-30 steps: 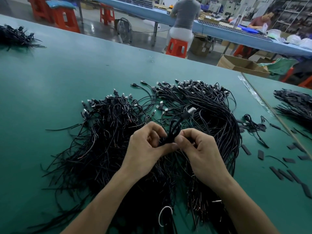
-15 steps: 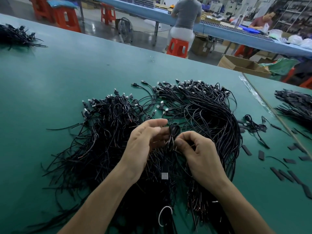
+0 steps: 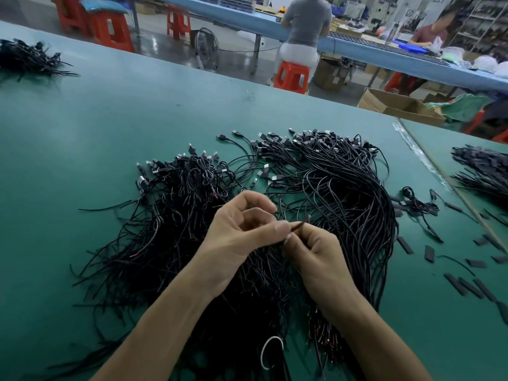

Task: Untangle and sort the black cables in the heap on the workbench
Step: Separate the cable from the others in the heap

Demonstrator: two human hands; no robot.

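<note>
As workers (image 3: 305, 28) sit at 12 o'clock, green table (image 3: 110, 119), cable heap (image 3: 343, 193), left hand (image 3: 239, 232) and right hand (image 3: 319, 257) pinch one cable end (image 3: 298, 226), no longer coiled.

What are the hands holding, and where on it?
One thin black cable, near its free end: left hand pinches it, right hand pinches alongside, above the heap.

The cable end (image 3: 298, 226) pinched between the left hand (image 3: 236, 229) and right hand (image 3: 316, 251) is blurred. Forearms (image 3: 176, 312) hide the heap's (image 3: 343, 188) near part; the picture's bottom edge cuts it off.
</note>
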